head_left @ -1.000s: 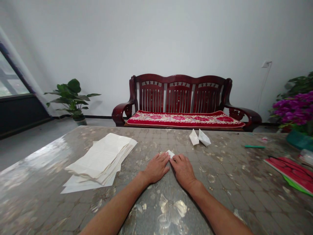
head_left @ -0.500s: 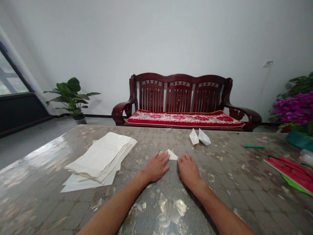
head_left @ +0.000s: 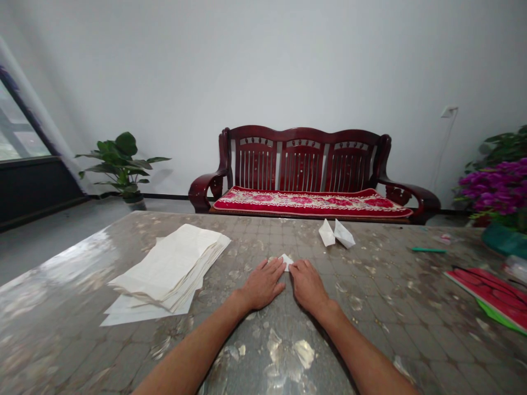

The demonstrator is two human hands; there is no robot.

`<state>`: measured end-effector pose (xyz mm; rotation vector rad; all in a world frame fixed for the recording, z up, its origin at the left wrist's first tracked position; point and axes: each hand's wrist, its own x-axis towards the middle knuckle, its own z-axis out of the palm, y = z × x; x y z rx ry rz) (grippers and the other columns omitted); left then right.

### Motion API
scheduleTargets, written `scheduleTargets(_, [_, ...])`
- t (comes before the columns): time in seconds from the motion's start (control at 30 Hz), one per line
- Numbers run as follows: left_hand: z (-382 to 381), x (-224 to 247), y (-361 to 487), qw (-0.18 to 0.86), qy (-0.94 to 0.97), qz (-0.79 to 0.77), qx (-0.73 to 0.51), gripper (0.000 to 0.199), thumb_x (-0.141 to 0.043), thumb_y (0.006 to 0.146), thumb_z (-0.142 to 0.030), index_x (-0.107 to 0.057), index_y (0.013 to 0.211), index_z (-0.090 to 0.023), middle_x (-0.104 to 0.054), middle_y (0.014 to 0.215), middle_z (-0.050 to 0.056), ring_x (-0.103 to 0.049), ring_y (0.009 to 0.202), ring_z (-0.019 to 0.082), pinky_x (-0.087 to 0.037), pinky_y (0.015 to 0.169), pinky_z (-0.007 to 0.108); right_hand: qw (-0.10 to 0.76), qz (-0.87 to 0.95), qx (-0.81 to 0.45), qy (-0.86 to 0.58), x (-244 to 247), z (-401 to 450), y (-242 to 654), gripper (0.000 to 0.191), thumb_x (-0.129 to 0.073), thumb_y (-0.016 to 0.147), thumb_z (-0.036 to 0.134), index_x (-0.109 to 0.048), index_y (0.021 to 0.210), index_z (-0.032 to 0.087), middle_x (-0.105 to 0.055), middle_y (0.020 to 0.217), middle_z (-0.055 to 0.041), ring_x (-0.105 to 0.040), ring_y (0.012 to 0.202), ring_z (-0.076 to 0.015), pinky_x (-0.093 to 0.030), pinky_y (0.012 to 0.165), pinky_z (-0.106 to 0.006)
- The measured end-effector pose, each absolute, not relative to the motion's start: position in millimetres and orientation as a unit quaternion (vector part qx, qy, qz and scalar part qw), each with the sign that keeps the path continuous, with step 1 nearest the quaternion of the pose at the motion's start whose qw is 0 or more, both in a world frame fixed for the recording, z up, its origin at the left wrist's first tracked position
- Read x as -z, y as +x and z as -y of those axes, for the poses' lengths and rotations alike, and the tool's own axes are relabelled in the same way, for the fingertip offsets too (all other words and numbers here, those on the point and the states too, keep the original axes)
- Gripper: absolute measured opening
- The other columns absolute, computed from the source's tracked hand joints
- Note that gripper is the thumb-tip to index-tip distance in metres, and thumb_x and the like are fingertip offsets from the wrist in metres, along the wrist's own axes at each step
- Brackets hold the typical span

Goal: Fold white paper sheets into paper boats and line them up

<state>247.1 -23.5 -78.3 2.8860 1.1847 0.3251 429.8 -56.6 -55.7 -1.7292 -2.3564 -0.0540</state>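
A small white piece of folded paper [head_left: 287,260] lies on the patterned tabletop between my hands, and only its pointed upper part shows. My left hand [head_left: 263,284] rests flat over its left side with the fingers stretched out. On the other side my right hand [head_left: 308,286] has its fingers bent and pressed together at the paper's right edge; the fingertips are partly hidden. Further back stand two folded paper shapes, a left one [head_left: 327,233] and a right one [head_left: 344,234], close beside each other.
A stack of white paper sheets [head_left: 168,263] lies on the table [head_left: 284,351] at the left. To the right are a green pen [head_left: 429,250], a red book [head_left: 481,285] with eyeglasses on it, and purple flowers [head_left: 496,186]. A wooden bench [head_left: 302,131] stands behind the table.
My right hand has moved left, closer to my left hand, and the paper's right corner no longer shows. My left hand stays in place on the paper.
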Motion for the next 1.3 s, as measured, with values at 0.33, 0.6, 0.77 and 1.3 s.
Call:
scheduleTargets(0.33, [6,80,259,-0.035,0.932,-0.344,-0.106,0.061,-0.035,0.098,-0.052,-0.036,0.148,-0.017,-0.039,0.154,0.013,-0.031,0.144,0.026,-0.020,0.117,0.047,0.113,0.807,0.008,-0.580,54,58,433,0.037,-0.043,0.091,0.011,-0.062,0.122,0.018,-0.060,0.129,-0.0077,-0.050,0.112,-0.0213,-0.037,0.096,-0.030])
scheduleTargets(0.6, [-12,86,262,-0.025,0.923,-0.367,-0.111,0.061,-0.030,0.099,-0.054,-0.036,0.148,-0.019,-0.037,0.155,0.013,-0.033,0.144,0.025,-0.026,0.115,0.046,0.085,0.794,0.026,-0.601,52,62,432,0.040,-0.037,0.096,0.015,-0.059,0.129,0.020,-0.057,0.138,-0.0073,-0.051,0.112,-0.0236,-0.038,0.094,-0.034])
scheduleTargets(0.77, [-10,82,252,-0.020,0.908,-0.408,-0.094,0.061,-0.034,0.099,-0.052,-0.037,0.148,-0.017,-0.037,0.155,0.014,-0.032,0.144,0.029,-0.027,0.115,0.049,0.057,0.789,0.033,-0.611,49,66,434,0.046,-0.035,0.095,0.011,-0.056,0.134,0.020,-0.054,0.142,-0.0061,-0.051,0.112,-0.0251,-0.039,0.091,-0.036])
scheduleTargets(1.3, [6,72,240,0.061,0.871,-0.447,-0.191,0.066,-0.052,0.091,-0.028,-0.028,0.152,-0.022,-0.036,0.156,0.012,-0.039,0.140,0.025,-0.036,0.112,0.043,0.123,0.747,0.034,-0.652,59,58,448,0.046,-0.043,0.091,0.012,-0.055,0.135,0.015,-0.062,0.127,-0.0115,-0.051,0.112,-0.0245,-0.035,0.096,-0.033])
